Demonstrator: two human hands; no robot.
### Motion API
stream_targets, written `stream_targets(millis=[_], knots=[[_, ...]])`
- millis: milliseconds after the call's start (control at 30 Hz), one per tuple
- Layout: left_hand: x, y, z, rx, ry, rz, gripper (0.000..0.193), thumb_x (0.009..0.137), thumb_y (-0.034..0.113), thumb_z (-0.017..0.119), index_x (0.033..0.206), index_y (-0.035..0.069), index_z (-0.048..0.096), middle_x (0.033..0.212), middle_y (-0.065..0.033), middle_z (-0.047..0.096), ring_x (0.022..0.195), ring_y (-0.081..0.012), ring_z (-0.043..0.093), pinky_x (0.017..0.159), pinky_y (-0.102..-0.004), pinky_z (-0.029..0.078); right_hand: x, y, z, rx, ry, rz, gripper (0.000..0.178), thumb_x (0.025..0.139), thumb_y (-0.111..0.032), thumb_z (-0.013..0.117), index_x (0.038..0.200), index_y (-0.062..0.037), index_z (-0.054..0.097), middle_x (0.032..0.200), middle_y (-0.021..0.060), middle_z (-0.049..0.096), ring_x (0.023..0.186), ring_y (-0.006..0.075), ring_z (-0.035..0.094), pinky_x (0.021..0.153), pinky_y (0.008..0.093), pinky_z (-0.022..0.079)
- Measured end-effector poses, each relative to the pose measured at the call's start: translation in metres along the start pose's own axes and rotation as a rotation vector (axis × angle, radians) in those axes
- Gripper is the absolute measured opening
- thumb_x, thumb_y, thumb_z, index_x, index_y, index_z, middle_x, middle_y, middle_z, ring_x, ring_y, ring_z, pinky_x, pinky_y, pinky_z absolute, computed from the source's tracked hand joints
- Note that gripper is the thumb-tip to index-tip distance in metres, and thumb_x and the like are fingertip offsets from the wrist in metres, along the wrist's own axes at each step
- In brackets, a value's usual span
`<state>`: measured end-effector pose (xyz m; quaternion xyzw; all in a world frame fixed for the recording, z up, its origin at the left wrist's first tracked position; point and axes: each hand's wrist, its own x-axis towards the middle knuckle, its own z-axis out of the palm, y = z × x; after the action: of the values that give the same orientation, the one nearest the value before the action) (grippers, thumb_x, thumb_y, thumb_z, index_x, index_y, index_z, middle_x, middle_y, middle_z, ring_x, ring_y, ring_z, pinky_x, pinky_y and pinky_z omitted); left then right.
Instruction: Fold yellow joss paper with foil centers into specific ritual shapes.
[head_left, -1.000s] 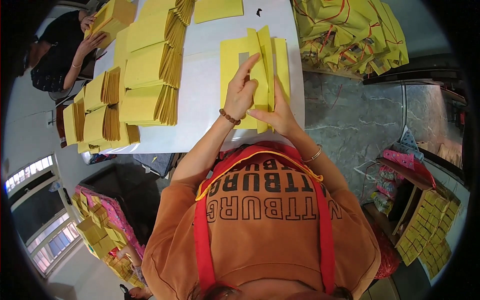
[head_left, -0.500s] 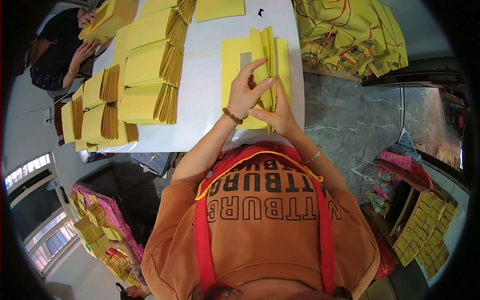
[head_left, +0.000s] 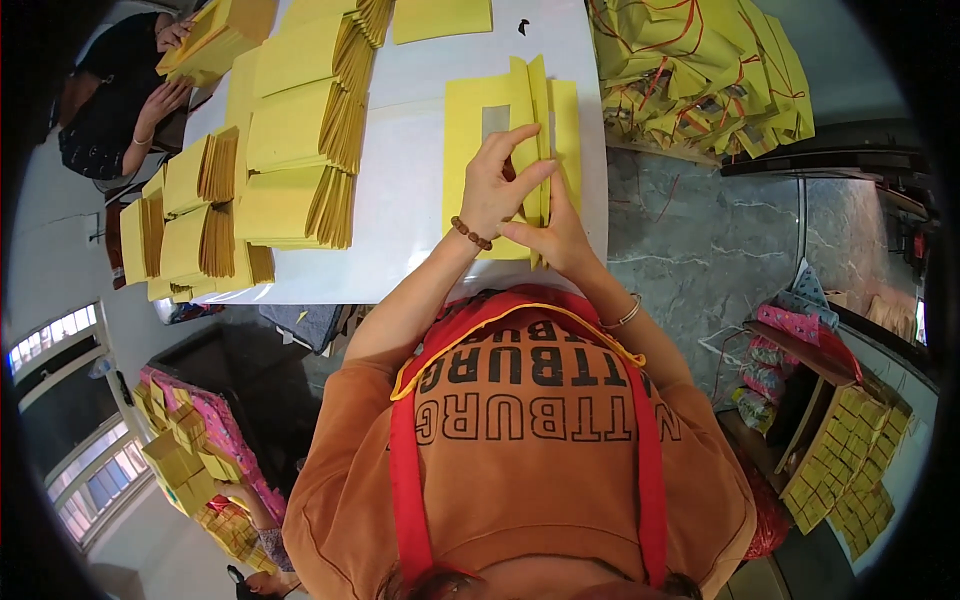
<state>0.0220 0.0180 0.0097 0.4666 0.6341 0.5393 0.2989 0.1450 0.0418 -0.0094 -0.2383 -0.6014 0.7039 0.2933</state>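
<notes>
In front of me on the table lies a yellow paper sheet with a grey rectangle on it. Folds of yellow paper stand up along its middle. My left hand pinches these folds from the left, its thumb and index finger against them. From the right, my right hand presses on the same folds, its thumb stretched across their near end. The fingertips behind the paper are partly hidden.
Stacks of folded yellow paper fill the table's left side. A co-worker's hands hold a yellow stack at the far left. Yellow bundles with red cords lie beyond the table's right edge. Another yellow sheet lies at the back.
The upright folds have come closer together. My left thumb and index finger have shifted slightly right, against the folds. My right hand has hardly moved.
</notes>
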Motion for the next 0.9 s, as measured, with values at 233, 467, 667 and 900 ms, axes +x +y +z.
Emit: stream_targets(millis=[233, 467, 667, 900], knots=[[-0.001, -0.010, -0.001, -0.059, -0.004, -0.001, 0.038, 0.079, 0.015, 0.067, 0.114, 0.005, 0.057, 0.082, -0.0001, 0.050, 0.060, -0.0059, 0.040, 0.051, -0.0203, 0.035, 0.000, -0.007, 0.001, -0.074, 0.028, -0.004, 0.086, 0.070, -0.012, 0.070, 0.137, -0.0008, 0.017, 0.125, 0.0125, 0.040, 0.117, 0.0201, 0.042, 0.096, 0.0316, 0.037], [-0.005, -0.001, -0.002, -0.242, 0.066, -0.102, 0.032, 0.084, 0.008, 0.054, 0.115, 0.006, 0.058, 0.077, -0.0037, 0.052, 0.058, -0.0092, 0.043, 0.052, -0.0225, 0.039, 0.000, -0.012, 0.005, 0.092, 0.015, 0.008, 0.092, 0.071, -0.011, 0.069, 0.141, -0.0026, 0.009, 0.126, 0.0108, 0.040, 0.115, 0.0191, 0.043, 0.095, 0.0307, 0.038], [0.000, 0.003, 0.000, 0.045, 0.015, 0.011, 0.038, 0.078, 0.019, 0.067, 0.112, 0.005, 0.059, 0.081, -0.0049, 0.053, 0.060, -0.0105, 0.045, 0.052, -0.0234, 0.038, -0.001, 0.007, -0.003, -0.132, 0.000, -0.012, 0.091, 0.072, -0.014, 0.069, 0.140, -0.0006, 0.010, 0.126, 0.0125, 0.039, 0.116, 0.0195, 0.043, 0.094, 0.0305, 0.038], [0.000, -0.006, -0.001, 0.035, 0.032, 0.084, 0.043, 0.075, 0.023, 0.072, 0.112, 0.005, 0.059, 0.081, -0.0040, 0.052, 0.055, -0.0095, 0.042, 0.049, -0.0232, 0.036, -0.001, 0.009, -0.004, -0.181, 0.014, -0.002, 0.092, 0.071, -0.015, 0.070, 0.139, 0.0001, 0.010, 0.127, 0.0136, 0.039, 0.117, 0.0198, 0.042, 0.095, 0.0311, 0.038]])
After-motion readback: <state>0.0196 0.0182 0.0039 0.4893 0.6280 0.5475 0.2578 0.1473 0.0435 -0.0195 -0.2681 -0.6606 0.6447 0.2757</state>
